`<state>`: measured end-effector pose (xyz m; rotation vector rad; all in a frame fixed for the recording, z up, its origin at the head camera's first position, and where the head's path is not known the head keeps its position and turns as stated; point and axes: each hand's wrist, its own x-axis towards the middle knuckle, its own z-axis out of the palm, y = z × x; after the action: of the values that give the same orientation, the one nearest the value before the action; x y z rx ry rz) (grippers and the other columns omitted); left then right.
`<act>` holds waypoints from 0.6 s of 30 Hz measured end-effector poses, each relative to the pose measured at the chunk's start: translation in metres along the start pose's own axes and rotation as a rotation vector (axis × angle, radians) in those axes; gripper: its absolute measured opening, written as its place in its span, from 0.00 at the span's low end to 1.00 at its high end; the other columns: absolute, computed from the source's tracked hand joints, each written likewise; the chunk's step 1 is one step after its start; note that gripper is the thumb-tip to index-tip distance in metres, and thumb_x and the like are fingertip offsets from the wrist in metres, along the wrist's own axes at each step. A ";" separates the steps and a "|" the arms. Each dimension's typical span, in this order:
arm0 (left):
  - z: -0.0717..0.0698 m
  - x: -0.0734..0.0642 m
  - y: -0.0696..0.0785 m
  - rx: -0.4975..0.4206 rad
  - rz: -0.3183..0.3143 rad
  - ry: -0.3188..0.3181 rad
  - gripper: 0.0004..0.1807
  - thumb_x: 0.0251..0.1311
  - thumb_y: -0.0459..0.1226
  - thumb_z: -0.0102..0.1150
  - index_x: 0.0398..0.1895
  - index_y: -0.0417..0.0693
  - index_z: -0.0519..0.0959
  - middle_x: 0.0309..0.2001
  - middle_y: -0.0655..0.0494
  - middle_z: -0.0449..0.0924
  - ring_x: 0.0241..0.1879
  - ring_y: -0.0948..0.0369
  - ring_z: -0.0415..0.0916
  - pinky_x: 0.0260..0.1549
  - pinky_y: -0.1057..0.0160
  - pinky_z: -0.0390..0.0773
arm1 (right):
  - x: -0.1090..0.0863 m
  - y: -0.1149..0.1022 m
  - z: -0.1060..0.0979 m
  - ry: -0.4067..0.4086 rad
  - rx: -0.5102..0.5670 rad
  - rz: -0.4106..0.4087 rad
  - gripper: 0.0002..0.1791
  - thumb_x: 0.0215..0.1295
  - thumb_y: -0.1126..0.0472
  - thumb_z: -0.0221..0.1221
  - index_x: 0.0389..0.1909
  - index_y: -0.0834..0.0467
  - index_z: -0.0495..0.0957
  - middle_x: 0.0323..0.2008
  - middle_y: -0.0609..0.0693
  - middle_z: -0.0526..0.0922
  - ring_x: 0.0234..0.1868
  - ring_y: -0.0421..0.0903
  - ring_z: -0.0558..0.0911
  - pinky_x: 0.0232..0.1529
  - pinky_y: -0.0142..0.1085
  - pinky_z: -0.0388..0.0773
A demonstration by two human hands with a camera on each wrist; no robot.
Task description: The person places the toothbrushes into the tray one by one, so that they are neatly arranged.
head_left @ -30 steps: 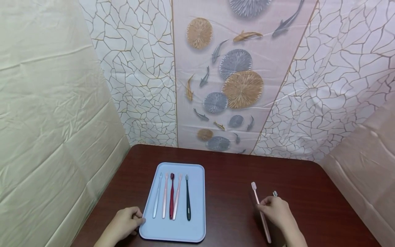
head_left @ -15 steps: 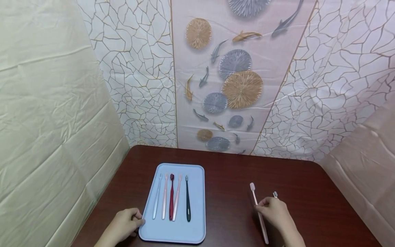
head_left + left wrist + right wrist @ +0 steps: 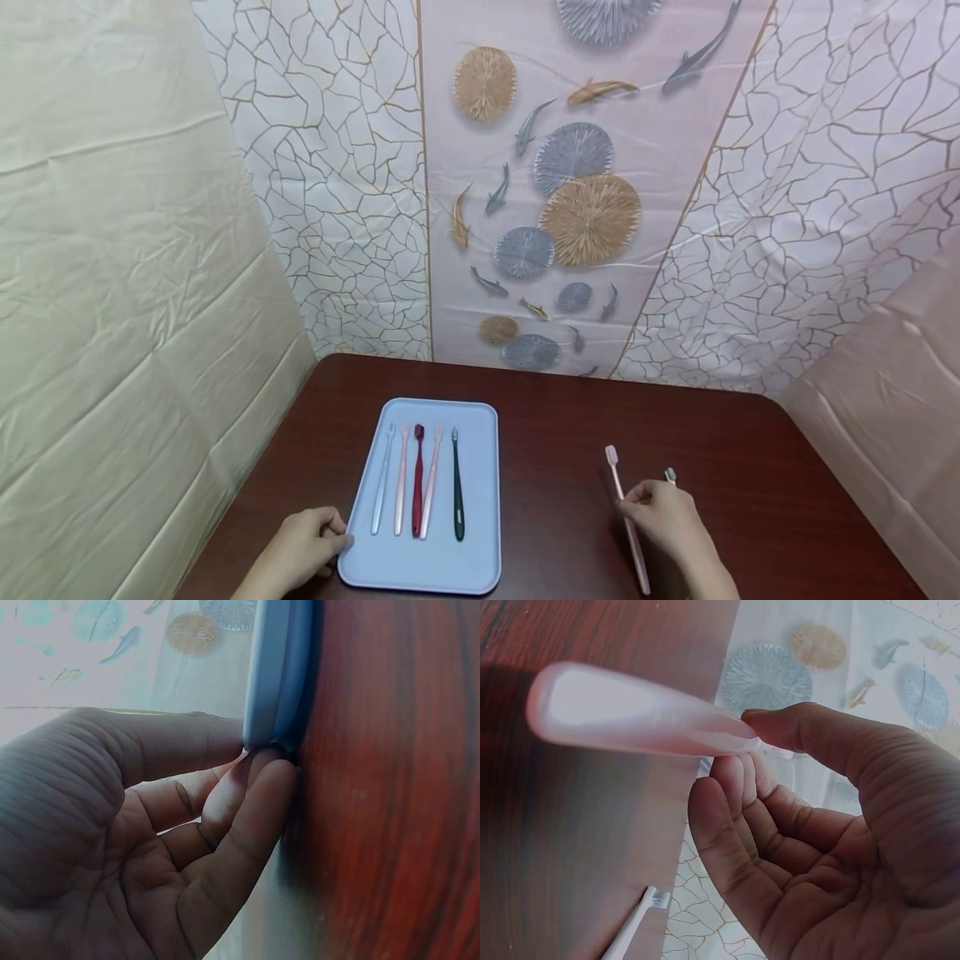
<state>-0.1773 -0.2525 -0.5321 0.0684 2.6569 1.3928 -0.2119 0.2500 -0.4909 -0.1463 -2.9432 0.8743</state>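
My left hand (image 3: 300, 546) pinches the near left corner of a light blue tray (image 3: 420, 577). In the left wrist view the thumb lies on the tray's rim (image 3: 264, 682), with the fingertips curled under it. On the right, my right hand (image 3: 667, 518) grips a pale pink toothbrush (image 3: 634, 552) around mid-handle between thumb and fingers. Its head points away and its handle end comes toward me, large in the right wrist view. Beyond the right hand, a white toothbrush (image 3: 632, 928) with grey bristles lies on the table, mostly hidden by the hand in the head view.
Several toothbrushes lie lengthwise on the tray: a pale blue one (image 3: 382, 487), two pink ones, a red one (image 3: 417, 492) and a dark green one (image 3: 458, 496). The dark wooden table (image 3: 555, 467) is bordered by patterned cloth at the back and plain cloth at both sides.
My right hand has shifted slightly left with the pink toothbrush, which tilts a little differently. The left hand stays at the tray corner, and the tray's contents look unchanged.
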 end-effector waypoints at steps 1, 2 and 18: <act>0.000 0.000 0.000 0.003 -0.005 -0.001 0.07 0.57 0.32 0.67 0.28 0.42 0.77 0.23 0.55 0.78 0.22 0.59 0.78 0.18 0.63 0.81 | 0.000 0.000 0.000 -0.001 -0.001 0.000 0.08 0.55 0.56 0.68 0.25 0.55 0.81 0.22 0.44 0.80 0.26 0.42 0.75 0.29 0.38 0.73; 0.000 0.000 0.000 0.005 -0.009 -0.003 0.07 0.57 0.32 0.67 0.28 0.42 0.77 0.24 0.55 0.77 0.23 0.59 0.78 0.18 0.63 0.82 | -0.001 0.000 0.000 -0.003 -0.001 -0.001 0.08 0.55 0.56 0.68 0.25 0.55 0.81 0.22 0.44 0.80 0.27 0.42 0.76 0.29 0.39 0.74; 0.001 0.002 0.000 0.009 -0.016 0.011 0.07 0.57 0.32 0.68 0.28 0.42 0.77 0.24 0.55 0.77 0.23 0.59 0.78 0.18 0.63 0.82 | 0.001 -0.016 0.008 0.006 0.046 -0.027 0.09 0.54 0.56 0.69 0.26 0.56 0.81 0.21 0.44 0.81 0.24 0.41 0.76 0.26 0.36 0.74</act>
<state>-0.1789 -0.2520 -0.5330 0.0399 2.6666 1.3806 -0.2150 0.2323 -0.4892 -0.1059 -2.9095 0.9355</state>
